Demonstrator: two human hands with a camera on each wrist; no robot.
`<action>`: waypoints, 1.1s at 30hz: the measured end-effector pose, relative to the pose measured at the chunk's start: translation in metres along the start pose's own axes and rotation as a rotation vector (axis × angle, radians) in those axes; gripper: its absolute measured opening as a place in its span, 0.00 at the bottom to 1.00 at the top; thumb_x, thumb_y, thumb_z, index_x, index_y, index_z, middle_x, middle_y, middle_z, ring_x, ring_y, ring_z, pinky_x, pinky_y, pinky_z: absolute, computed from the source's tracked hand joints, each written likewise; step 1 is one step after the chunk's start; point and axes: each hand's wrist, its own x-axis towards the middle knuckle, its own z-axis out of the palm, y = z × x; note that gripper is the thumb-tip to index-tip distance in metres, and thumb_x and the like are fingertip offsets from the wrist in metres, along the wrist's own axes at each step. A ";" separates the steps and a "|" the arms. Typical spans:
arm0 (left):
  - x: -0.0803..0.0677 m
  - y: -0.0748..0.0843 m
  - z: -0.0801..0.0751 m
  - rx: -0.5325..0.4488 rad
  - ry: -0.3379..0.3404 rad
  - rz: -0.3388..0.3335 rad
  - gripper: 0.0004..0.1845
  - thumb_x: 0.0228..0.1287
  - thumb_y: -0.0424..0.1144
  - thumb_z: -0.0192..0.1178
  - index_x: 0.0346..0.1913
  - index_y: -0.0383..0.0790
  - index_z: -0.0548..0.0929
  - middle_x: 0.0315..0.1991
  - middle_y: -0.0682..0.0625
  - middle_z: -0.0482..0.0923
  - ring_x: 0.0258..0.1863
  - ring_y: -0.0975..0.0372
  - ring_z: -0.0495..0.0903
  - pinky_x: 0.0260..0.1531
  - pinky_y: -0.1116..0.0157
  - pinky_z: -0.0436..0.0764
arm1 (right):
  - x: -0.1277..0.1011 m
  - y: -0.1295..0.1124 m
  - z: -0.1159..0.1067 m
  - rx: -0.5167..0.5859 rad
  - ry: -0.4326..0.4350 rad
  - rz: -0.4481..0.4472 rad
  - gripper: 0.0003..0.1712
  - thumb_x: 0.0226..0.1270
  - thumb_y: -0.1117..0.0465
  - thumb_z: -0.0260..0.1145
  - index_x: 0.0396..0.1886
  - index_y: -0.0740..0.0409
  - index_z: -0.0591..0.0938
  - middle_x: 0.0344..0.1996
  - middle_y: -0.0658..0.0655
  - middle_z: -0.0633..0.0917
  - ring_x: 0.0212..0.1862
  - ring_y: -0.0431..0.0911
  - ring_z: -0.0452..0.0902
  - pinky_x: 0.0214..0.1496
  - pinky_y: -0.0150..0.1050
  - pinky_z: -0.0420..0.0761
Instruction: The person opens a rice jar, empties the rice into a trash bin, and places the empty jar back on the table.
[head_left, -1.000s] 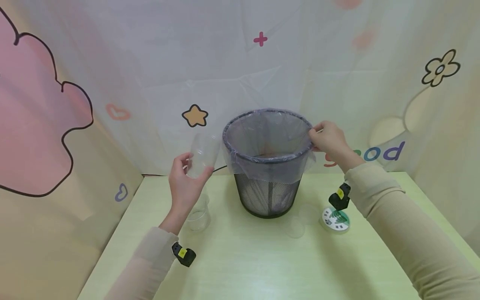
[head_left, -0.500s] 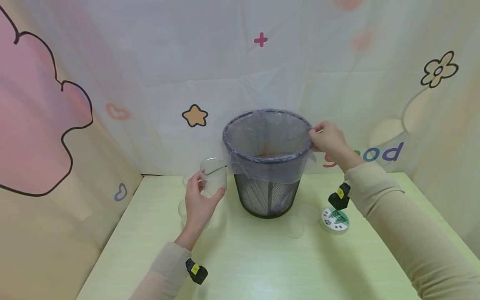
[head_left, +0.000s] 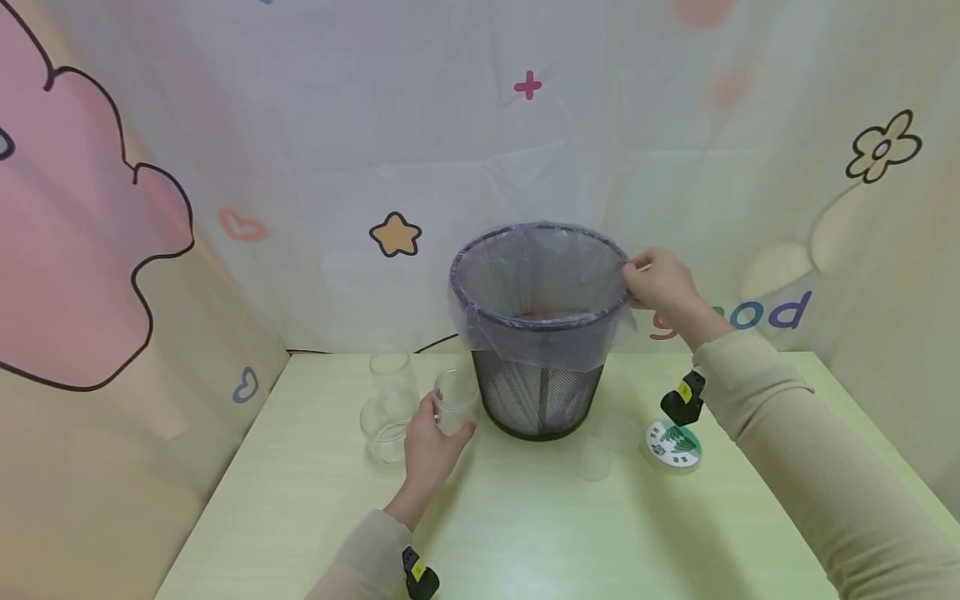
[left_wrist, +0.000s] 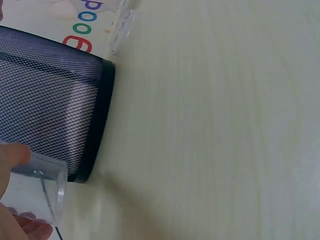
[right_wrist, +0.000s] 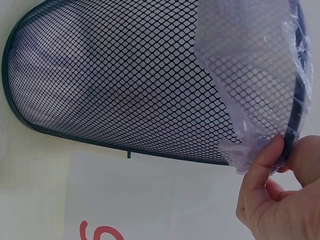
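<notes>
In the head view my left hand point(head_left: 433, 446) holds a clear plastic cup point(head_left: 457, 396) low beside the left side of a black mesh wastebasket point(head_left: 543, 396). Thumb and fingers lie on opposite sides of the cup point(left_wrist: 32, 187) in the left wrist view, where part of the hand is cut off. A thin purplish bag point(head_left: 525, 346) lines the basket and folds down over its rim. My right hand point(head_left: 663, 283) pinches that rim and bag on the right side; the right wrist view shows thumb and fingers on the edge of the bag point(right_wrist: 250, 145).
Left of the held cup, clear cups or jars point(head_left: 388, 442) stand on the pale table point(head_left: 525, 533). Faint clear discs point(head_left: 592, 460) lie in front of the basket. A round container with a green-and-white top point(head_left: 672, 444) sits at right. A printed curtain point(head_left: 337, 250) hangs behind.
My left hand has brought the cup down and to the right, from beside the basket's rim to low by its side. The right hand stays on the rim.
</notes>
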 end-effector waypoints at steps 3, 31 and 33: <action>-0.003 -0.006 0.007 0.008 -0.026 -0.020 0.35 0.45 0.43 0.70 0.57 0.33 0.70 0.45 0.42 0.78 0.45 0.51 0.76 0.44 0.54 0.76 | 0.000 0.001 0.000 0.005 0.001 0.006 0.25 0.67 0.56 0.44 0.57 0.70 0.64 0.48 0.66 0.72 0.44 0.54 0.79 0.48 0.44 0.79; 0.005 -0.015 0.026 -0.035 -0.037 -0.074 0.47 0.42 0.41 0.73 0.65 0.36 0.58 0.59 0.39 0.67 0.58 0.47 0.69 0.55 0.50 0.70 | 0.001 0.005 0.002 0.013 0.011 -0.010 0.26 0.68 0.54 0.44 0.57 0.70 0.65 0.47 0.66 0.73 0.42 0.53 0.80 0.45 0.43 0.81; 0.004 -0.014 0.026 -0.023 -0.024 -0.058 0.51 0.42 0.42 0.73 0.67 0.36 0.54 0.61 0.40 0.64 0.60 0.47 0.67 0.57 0.50 0.68 | 0.001 0.005 0.003 0.011 0.014 -0.021 0.26 0.68 0.54 0.44 0.57 0.70 0.65 0.45 0.65 0.73 0.40 0.50 0.79 0.43 0.42 0.81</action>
